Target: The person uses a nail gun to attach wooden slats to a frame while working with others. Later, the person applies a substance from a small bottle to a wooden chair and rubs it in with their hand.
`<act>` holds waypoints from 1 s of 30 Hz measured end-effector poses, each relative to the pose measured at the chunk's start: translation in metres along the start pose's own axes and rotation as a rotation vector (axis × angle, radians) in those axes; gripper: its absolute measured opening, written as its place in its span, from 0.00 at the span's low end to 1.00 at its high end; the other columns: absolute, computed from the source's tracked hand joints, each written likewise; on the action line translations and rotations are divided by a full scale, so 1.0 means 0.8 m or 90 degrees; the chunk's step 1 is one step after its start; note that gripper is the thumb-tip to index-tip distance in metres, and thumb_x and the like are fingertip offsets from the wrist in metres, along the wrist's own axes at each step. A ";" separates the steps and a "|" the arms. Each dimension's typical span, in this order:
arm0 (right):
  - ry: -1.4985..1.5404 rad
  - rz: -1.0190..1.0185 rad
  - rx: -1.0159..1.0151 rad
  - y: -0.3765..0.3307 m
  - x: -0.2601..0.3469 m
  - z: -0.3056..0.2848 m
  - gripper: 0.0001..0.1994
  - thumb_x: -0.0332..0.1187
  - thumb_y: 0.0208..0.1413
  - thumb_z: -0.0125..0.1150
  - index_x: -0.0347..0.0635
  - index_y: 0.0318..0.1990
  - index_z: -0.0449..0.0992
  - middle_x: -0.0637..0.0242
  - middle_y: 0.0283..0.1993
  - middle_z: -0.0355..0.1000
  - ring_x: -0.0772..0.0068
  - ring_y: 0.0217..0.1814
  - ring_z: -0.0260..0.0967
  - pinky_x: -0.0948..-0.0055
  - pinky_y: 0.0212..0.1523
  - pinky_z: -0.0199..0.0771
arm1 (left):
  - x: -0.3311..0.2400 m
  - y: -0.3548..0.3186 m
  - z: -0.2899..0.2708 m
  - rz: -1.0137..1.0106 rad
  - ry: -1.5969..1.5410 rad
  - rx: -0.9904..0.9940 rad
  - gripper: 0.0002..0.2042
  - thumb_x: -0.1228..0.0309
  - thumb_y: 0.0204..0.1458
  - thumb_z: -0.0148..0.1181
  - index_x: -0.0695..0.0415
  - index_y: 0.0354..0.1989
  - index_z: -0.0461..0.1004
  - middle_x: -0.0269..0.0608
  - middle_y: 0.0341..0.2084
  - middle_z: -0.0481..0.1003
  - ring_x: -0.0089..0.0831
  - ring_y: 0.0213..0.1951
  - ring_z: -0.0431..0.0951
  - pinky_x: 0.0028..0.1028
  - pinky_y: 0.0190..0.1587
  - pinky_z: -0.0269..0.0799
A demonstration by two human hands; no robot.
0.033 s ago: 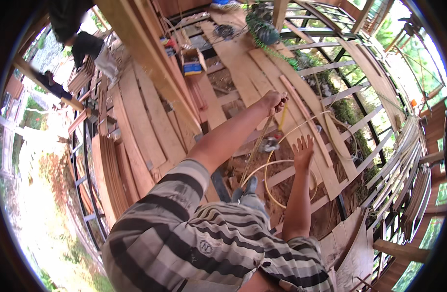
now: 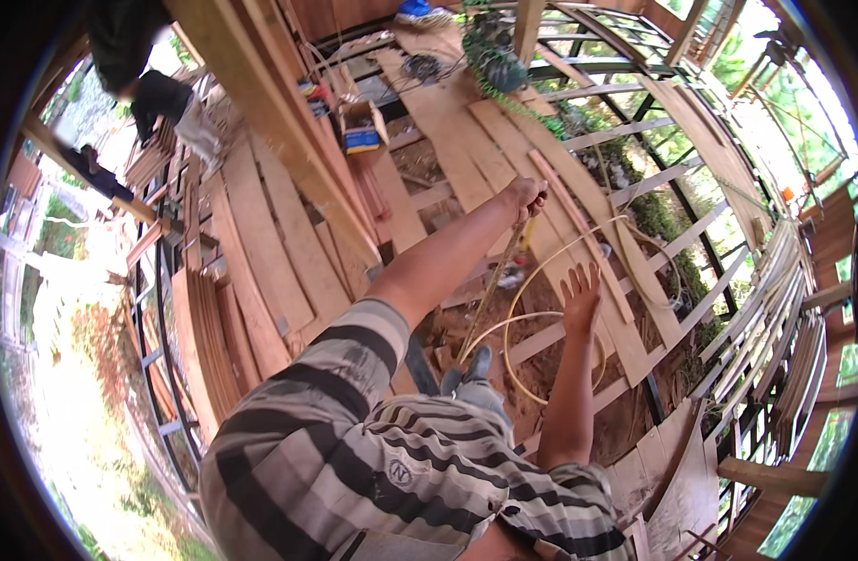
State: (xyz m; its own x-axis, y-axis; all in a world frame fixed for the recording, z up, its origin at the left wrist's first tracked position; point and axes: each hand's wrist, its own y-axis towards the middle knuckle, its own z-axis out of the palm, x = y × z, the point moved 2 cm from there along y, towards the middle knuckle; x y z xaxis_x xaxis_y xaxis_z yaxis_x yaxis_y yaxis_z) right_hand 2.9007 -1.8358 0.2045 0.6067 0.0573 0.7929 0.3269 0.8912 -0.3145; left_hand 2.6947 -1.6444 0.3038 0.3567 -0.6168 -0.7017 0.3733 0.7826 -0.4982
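My left hand is closed and stretched out ahead of me. From it a long brownish rope-like strip slants down toward my feet, and a short yellow strip shows just under the fist. My right hand is raised, fingers spread, holding nothing. Between my arms, a pale yellow hose or cane curves in a wide loop. A small silver-and-red object, too blurred to name, lies below my left hand. My shoes stand near the strip's lower end.
Loose planks cover parts of a dark metal floor frame, with gaps showing soil and plants. A thick wooden post rises at left, beside a blue-and-yellow box. Another person bends over at far left. Long pale strips are piled at right.
The view has shifted slightly. Less of the yellow strip shows beneath my left fist, which has dipped a little against the floor. My right hand stays spread.
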 end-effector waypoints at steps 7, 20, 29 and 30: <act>-0.265 -0.056 -0.207 -0.188 0.047 -0.211 0.31 0.46 0.68 0.58 0.41 0.74 0.62 0.59 0.63 0.68 0.58 0.64 0.72 0.57 0.62 0.75 | -0.013 0.221 -0.002 0.079 -0.044 -0.016 0.17 0.60 0.65 0.61 0.59 0.52 0.70 0.46 0.42 0.79 0.36 0.31 0.83 0.30 0.22 0.73; -0.136 0.368 -0.527 -0.563 -0.159 -0.482 0.20 0.38 0.64 0.63 0.48 0.62 0.70 0.61 0.49 0.75 0.55 0.45 0.76 0.54 0.37 0.77 | 0.419 0.094 -0.159 -0.153 0.315 -0.042 0.39 0.57 0.54 0.73 0.54 0.72 0.60 0.42 0.41 0.79 0.30 0.31 0.77 0.32 0.29 0.70; -0.306 0.240 -0.225 -0.158 -0.057 -0.377 0.20 0.31 0.66 0.60 0.44 0.64 0.69 0.56 0.45 0.77 0.63 0.36 0.79 0.65 0.32 0.82 | 0.358 -0.197 -0.155 -0.238 0.205 -0.068 0.19 0.60 0.65 0.63 0.56 0.59 0.76 0.35 0.41 0.83 0.24 0.35 0.82 0.23 0.34 0.74; -0.295 0.223 -0.221 -0.124 -0.053 -0.366 0.19 0.32 0.68 0.57 0.45 0.65 0.69 0.56 0.47 0.78 0.63 0.37 0.80 0.65 0.33 0.82 | 0.290 -0.207 -0.147 -0.117 0.221 -0.067 0.16 0.62 0.66 0.61 0.55 0.59 0.75 0.34 0.41 0.82 0.24 0.36 0.82 0.23 0.37 0.74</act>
State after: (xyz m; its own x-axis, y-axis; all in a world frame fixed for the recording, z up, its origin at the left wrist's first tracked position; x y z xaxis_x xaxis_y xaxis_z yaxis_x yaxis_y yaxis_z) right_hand 3.0548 -2.0587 0.0496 0.3711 0.5720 0.7315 0.4291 0.5930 -0.6814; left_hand 2.6147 -1.9071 0.1634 -0.0253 -0.6965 -0.7171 0.3071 0.6772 -0.6686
